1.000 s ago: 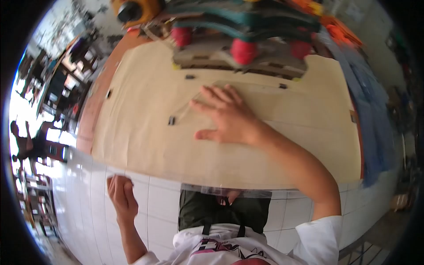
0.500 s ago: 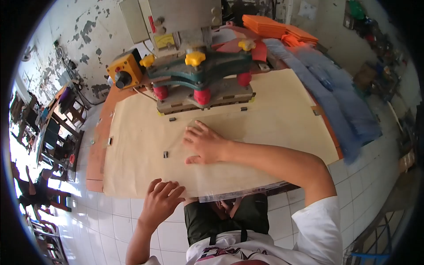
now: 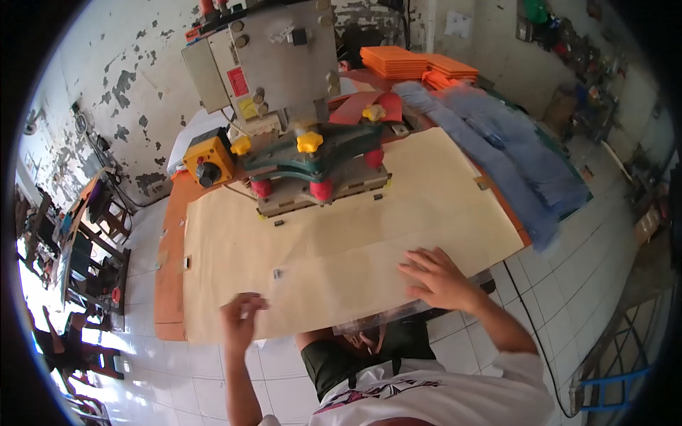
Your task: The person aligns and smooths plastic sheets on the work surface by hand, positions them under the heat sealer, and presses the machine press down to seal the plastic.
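Note:
A wide cream sheet (image 3: 234, 298) covers most of the tabletop, with small dark blocks on it, one (image 3: 278, 273) near its middle left. Clear thin film (image 3: 341, 270) lies over its centre and hangs past the front edge. My left hand (image 3: 243, 316) is at the sheet's front left, its fingers curled and blurred; whether it pinches anything is unclear. Spread over the right front part of the film and sheet, my right hand (image 3: 437, 280) holds nothing. Behind both hands is a press head (image 3: 320, 199) with red knobs below and yellow knobs above.
A yellow control box (image 3: 209, 162) sits left of the press. Orange stacks (image 3: 394, 62) stand at the back right, beside bluish translucent sheets (image 3: 511, 163) along the right edge. A person (image 3: 53, 341) is at the far left. A black cable crosses the right floor.
My right hand has moved right and toward the front edge from the sheet's middle. My left hand rose from below the table to its front edge. The view has shifted, showing more of the press.

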`<move>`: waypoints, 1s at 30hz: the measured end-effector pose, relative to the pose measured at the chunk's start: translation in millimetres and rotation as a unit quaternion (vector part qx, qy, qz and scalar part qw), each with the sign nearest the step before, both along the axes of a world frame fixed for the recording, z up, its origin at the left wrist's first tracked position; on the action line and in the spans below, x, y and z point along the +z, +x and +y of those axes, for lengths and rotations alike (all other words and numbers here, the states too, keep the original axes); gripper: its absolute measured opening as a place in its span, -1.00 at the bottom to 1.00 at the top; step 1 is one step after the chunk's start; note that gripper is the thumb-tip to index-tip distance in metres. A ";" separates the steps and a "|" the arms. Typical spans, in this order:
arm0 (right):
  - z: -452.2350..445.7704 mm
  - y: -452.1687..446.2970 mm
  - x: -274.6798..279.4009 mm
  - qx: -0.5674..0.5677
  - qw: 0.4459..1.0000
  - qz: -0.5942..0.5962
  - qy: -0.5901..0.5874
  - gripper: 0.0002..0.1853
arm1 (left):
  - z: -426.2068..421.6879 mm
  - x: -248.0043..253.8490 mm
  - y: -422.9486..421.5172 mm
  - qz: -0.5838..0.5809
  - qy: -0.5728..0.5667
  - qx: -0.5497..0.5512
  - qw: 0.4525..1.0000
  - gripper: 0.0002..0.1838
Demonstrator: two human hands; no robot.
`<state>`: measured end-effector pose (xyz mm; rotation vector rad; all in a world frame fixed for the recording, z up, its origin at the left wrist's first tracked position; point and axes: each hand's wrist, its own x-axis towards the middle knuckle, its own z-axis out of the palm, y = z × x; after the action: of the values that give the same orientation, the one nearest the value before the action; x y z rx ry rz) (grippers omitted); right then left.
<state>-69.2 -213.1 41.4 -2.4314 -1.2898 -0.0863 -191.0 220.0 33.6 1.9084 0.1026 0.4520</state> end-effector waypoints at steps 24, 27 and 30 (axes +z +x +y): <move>16.2 -23.6 -10.7 -0.186 0.921 0.004 0.342 -0.64 | 126.8 -4.0 66.5 -0.121 0.292 0.287 0.905 -0.82; -16.3 -16.3 -2.1 -0.267 0.894 -0.050 0.356 -0.72 | 79.8 -4.6 39.9 -0.041 0.257 0.261 0.930 -0.81; -39.8 0.5 -8.4 -0.318 0.876 -0.078 0.354 -0.83 | 35.8 -9.4 28.1 -0.008 0.243 0.186 0.952 -0.80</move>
<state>-68.7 -252.9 33.0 -2.0831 -0.3285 -0.7935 -162.9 255.8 24.1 2.3785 0.3725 0.8044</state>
